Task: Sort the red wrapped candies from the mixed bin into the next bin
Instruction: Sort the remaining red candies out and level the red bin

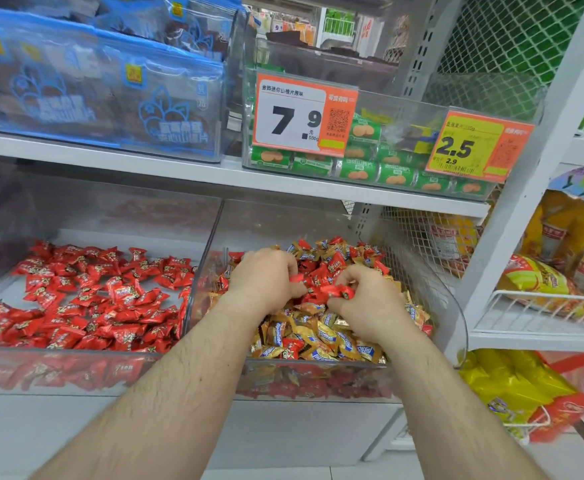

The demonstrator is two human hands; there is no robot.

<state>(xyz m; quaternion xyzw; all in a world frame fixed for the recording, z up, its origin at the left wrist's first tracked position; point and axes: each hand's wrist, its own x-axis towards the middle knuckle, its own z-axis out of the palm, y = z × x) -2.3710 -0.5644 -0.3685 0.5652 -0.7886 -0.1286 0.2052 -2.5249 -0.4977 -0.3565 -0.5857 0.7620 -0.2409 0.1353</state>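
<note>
Both hands are working inside the mixed bin (451, 306), the clear tub on the right holding red and gold wrapped candies. The left hand (266, 278) is curling its fingers down into the pile, a red candy (296, 278) showing at its fingertips. The right hand (366, 299) is pinching another red wrapped candy (339, 292) between thumb and curled fingers — both hands sitting close together over the middle of the heap. Just to the left, sharing a wall, the next bin (13, 348) is lying filled with red candies only (93, 299). Above, a price tag (304, 114) is reading 7.9
</note>
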